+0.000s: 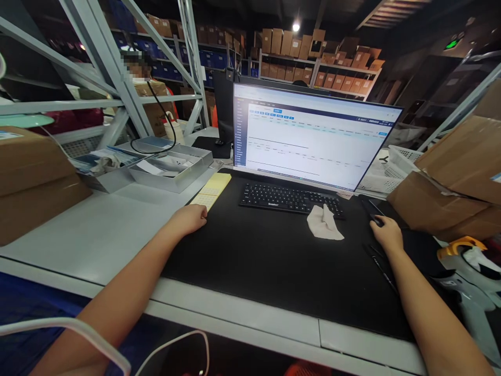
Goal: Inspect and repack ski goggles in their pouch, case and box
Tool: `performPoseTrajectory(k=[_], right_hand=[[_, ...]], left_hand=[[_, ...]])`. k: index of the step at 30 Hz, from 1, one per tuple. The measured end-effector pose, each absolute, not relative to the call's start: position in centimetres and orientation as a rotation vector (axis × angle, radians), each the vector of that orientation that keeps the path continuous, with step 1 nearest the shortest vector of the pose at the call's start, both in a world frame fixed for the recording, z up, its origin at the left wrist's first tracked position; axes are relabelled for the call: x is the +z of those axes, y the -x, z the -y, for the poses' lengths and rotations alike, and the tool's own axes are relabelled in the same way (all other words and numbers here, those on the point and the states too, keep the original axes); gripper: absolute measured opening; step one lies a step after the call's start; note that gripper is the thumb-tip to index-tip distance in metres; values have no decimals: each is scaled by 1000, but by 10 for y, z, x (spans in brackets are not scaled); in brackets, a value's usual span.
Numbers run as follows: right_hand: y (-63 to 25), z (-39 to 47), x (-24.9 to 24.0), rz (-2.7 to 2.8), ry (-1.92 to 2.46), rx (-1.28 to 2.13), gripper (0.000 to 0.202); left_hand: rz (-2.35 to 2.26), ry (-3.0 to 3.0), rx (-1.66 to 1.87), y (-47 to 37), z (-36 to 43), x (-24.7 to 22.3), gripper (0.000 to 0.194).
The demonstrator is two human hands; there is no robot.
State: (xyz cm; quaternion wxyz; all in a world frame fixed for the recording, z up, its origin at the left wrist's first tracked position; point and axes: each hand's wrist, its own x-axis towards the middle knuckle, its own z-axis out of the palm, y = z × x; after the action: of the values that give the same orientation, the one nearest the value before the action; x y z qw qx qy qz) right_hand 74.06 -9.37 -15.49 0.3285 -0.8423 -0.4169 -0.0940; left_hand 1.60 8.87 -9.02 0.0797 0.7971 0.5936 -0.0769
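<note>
One black mouse sits toward the right edge of the table, with the right hand curled over it, fingers loosely wrapped around the body. Over on the other side, the left hand is folded into a loose fist at the near end of a yellow paper pad; can't tell if the fingers are actually pinching it, since they're tucked under. Both forearms reach in across the table's near edge. Between the hands there's a big black desk mat, with a black keyboard toward its far edge and a crumpled white tissue partly over the keyboard's right end. A thin black pen lies just beside the right forearm. Behind the keyboard stands a monitor showing some table-style page, text too small to read. Toward the far left there's an open grey box, with a cardboard carton at the left edge. More cartons stack up past the right edge, then shelves of boxes way in back.
</note>
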Motion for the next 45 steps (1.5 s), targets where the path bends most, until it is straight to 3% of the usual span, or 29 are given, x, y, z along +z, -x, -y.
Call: performPoseTrajectory(k=[13, 45], right_hand=[[-736, 93, -152, 1081, 2241, -222, 43], [-733, 99, -149, 967, 2269, -294, 49]], left_hand=[[-1849, -2437, -194, -22, -83, -85, 21], [-1656, -2296, -71, 6, -98, -93, 34]])
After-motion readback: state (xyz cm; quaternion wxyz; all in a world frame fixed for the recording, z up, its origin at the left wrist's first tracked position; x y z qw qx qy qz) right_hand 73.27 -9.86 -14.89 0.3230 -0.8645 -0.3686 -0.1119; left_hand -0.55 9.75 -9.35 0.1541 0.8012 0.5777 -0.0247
